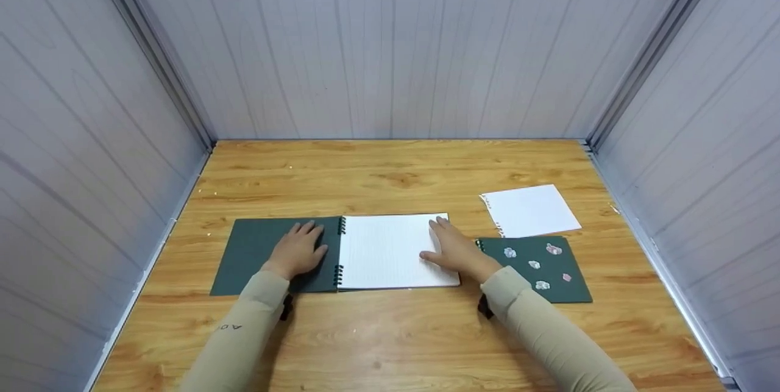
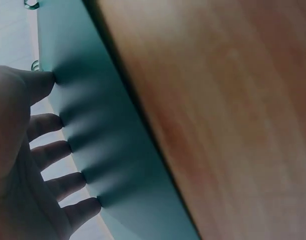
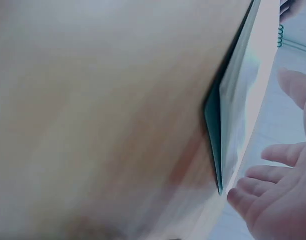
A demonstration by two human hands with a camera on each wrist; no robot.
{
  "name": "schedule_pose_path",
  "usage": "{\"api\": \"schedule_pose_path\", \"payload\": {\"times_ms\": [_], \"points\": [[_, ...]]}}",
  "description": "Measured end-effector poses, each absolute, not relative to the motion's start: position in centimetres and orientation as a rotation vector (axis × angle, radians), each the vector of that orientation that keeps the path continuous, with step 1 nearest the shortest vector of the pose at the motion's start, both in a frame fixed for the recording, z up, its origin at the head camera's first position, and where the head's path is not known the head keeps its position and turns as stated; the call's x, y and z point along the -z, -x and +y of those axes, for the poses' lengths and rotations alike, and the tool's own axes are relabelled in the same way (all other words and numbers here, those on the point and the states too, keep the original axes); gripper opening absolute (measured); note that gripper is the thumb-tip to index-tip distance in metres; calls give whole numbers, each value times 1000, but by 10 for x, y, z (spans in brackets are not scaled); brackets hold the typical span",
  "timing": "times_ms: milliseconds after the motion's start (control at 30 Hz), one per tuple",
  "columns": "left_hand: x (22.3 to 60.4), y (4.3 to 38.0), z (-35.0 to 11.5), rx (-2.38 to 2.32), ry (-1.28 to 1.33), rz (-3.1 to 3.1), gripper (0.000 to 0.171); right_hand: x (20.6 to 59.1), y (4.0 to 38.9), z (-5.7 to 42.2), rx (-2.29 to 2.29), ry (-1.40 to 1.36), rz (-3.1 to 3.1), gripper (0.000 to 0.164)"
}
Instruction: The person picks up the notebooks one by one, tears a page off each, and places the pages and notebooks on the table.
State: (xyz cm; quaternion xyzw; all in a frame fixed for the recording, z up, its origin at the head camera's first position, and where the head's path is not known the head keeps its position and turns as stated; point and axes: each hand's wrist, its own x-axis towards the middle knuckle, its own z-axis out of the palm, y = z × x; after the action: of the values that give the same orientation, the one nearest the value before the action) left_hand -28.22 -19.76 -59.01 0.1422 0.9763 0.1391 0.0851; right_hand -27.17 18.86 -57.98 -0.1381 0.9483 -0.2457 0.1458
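A spiral notebook lies open flat, its dark green cover point(image 1: 256, 258) to the left and a stack of white lined pages point(image 1: 384, 252) to the right of the black coil point(image 1: 339, 275). My left hand point(image 1: 297, 252) rests on the cover near the coil, fingers spread. In the left wrist view its fingertips point(image 2: 95, 202) touch the green surface. My right hand point(image 1: 454, 250) is at the right edge of the pages, fingers extended and thumb apart, holding nothing. From the right wrist view, the page stack point(image 3: 237, 100) shows edge-on over the green back cover point(image 3: 212, 135).
A second green notebook point(image 1: 518, 279) with several small stickers lies to the right, partly beneath my right forearm. Behind it is a loose white sheet point(image 1: 533, 212) with a torn, holed left edge. Panel walls point(image 1: 390, 44) enclose the wooden table point(image 1: 378, 343) at the back and sides.
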Motion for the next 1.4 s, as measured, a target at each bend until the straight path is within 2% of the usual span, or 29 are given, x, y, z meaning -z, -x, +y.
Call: {"api": "schedule_pose_path", "payload": {"times_ms": [533,1000,1200,1400], "points": [[583,284,-194,-398,-370,2875,58,591,279,181,556,321,2749,91],[581,284,-193,-393,-345,2878,57,582,273,172,570,293,2725,84],[579,284,-194,-404,-348,2877,57,585,273,169,731,232,2740,80],[579,284,-194,-409,-357,2868,57,582,269,166,1030,178,2803,65]]}}
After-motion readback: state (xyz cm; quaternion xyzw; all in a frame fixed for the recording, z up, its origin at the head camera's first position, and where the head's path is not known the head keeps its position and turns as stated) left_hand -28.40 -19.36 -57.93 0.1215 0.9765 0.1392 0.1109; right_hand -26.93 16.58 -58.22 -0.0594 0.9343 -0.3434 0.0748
